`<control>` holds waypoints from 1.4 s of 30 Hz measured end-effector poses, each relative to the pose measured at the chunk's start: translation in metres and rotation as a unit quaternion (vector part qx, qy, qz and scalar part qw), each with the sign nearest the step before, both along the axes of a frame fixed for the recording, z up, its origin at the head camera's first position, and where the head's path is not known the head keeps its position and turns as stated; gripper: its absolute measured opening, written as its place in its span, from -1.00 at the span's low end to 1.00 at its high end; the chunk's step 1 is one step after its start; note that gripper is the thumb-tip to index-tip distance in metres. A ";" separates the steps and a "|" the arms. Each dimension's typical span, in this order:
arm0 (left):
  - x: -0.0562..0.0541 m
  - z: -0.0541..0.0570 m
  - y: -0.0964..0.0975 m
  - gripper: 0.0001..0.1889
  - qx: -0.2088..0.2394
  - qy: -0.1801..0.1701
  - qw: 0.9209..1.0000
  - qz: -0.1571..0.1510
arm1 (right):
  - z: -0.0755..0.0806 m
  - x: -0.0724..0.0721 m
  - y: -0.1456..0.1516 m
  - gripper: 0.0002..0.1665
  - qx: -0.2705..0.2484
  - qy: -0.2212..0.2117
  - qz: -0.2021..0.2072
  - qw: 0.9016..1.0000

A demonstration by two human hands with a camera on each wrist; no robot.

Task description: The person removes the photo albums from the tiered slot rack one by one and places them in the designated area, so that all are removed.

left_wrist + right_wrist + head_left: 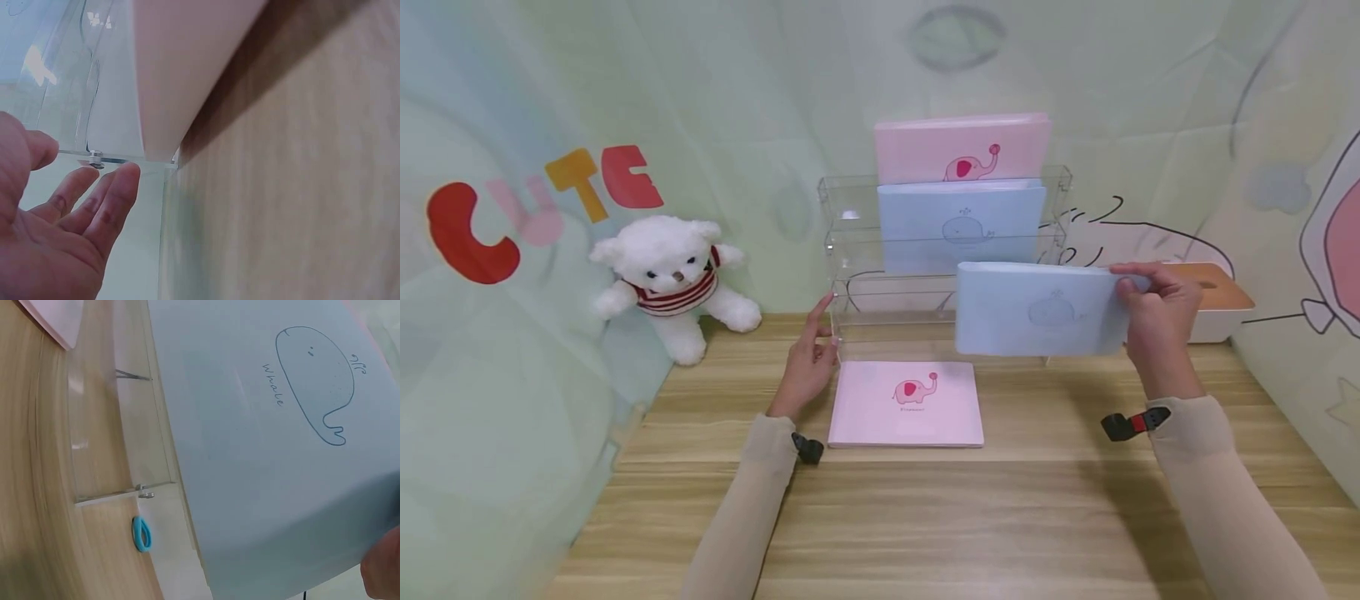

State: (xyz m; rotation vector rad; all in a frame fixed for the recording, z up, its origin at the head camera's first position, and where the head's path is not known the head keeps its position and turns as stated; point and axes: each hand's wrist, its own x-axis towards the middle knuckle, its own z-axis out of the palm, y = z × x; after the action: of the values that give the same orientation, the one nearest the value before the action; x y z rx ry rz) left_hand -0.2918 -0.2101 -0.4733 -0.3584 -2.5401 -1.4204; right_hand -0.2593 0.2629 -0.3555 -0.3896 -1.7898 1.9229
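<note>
Blue whale booklet [1037,310], its right end pinched in my right grip [1167,321].
Head: it's in front of the clear rack [895,317], above the counter [925,533], probably light and bendy. Left wrist: my left grip [59,247] is spread at the rack's side. Right wrist: smooth cover [244,450], possibly slippery; I'd hold it by the edge.

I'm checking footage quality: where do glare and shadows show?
Head view: a glint on the rack, soft shadow on the table beside the right sleeve; left wrist: white glare on the rack, dark shadow on the table; right wrist: shadow across part of the held blue booklet.
</note>
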 end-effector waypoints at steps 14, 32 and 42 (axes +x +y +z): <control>0.001 0.000 -0.001 -0.19 0.004 0.000 1.000 -0.007 | -0.016 0.009 0.014 -0.67 -0.016 -0.025 0.015 0.999; 0.000 0.000 -0.001 -0.18 0.009 -0.001 1.000 -0.011 | -0.033 0.015 0.028 -0.63 0.011 -0.162 0.037 0.986; -0.001 0.000 -0.001 -0.19 0.005 0.004 1.000 -0.011 | -0.040 0.016 0.035 -0.61 0.096 -0.238 0.086 0.963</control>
State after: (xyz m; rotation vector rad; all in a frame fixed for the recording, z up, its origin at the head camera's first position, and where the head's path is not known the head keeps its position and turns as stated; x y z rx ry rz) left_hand -0.2923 -0.2107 -0.4734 -0.3908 -2.5290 -1.4349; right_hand -0.2433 0.2979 -0.3957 -0.6943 -2.3659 1.8534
